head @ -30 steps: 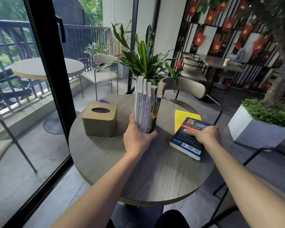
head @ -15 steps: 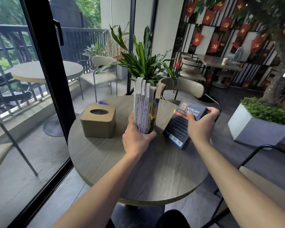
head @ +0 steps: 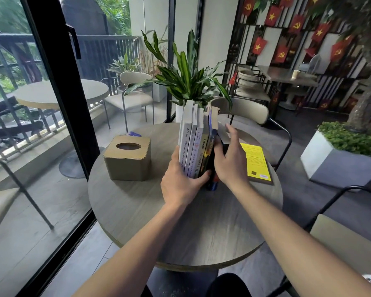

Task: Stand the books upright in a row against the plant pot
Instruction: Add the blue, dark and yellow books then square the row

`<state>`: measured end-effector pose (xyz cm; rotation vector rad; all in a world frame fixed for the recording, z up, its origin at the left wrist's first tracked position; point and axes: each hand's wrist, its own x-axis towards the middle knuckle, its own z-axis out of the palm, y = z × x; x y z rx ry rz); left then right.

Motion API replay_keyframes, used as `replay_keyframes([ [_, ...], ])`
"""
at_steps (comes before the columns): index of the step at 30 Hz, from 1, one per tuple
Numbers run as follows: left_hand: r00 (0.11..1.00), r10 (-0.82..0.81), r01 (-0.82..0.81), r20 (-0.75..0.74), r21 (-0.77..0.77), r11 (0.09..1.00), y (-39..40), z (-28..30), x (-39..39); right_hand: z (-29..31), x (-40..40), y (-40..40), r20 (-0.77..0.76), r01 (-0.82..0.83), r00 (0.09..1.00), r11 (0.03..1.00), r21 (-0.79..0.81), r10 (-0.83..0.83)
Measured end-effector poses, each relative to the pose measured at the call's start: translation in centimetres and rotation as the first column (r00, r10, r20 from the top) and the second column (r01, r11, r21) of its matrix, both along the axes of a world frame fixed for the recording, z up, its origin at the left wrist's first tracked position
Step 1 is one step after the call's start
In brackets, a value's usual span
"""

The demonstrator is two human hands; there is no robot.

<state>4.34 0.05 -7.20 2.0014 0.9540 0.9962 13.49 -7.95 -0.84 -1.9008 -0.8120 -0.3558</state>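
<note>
Several books [head: 192, 144] stand upright in a row on the round table [head: 137, 211], spines toward me, in front of the white plant pot [head: 178, 113], which they mostly hide. My left hand [head: 180, 181] wraps around the near bottom end of the row. My right hand [head: 230, 159] presses a dark blue book [head: 212, 179] upright against the right side of the row, fingers spread over its cover. A yellow book [head: 256, 161] lies flat on the table to the right.
A tan tissue box [head: 128, 158] sits on the table to the left of the books. A chair [head: 244, 110] stands behind the table and another [head: 341, 232] at the near right. A glass door frame [head: 58, 82] runs along the left.
My right hand lifted the dark blue book off the yellow book, turned it upright and brought it left against the row. The yellow book is now uncovered. My left hand stayed on the row.
</note>
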Motion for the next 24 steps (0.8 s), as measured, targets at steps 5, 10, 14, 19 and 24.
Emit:
replay_keyframes([
  [5,0.999,-0.043,0.043,0.011,0.021,0.999,-0.4,0.6,-0.4,0.2,0.1,-0.2,-0.118,-0.128,0.984,0.990,0.063,0.134],
  [10,1.000,-0.016,0.016,-0.015,0.060,0.998,-0.3,0.5,-0.1,0.5,0.9,-0.2,-0.145,-0.286,0.947,0.958,0.020,0.285],
  [14,1.000,0.014,-0.012,-0.019,0.061,0.998,-0.3,0.4,0.4,0.8,1.3,0.0,-0.103,-0.260,0.962,0.963,-0.072,0.252],
  [19,0.999,0.039,-0.038,-0.020,0.033,0.999,-0.2,0.2,1.0,0.6,1.2,0.5,-0.061,-0.263,0.964,0.958,-0.111,0.258],
  [24,0.998,0.045,-0.044,-0.036,0.041,0.998,-0.2,-0.1,1.1,0.3,1.3,1.1,-0.014,-0.240,0.970,0.961,-0.139,0.241],
])
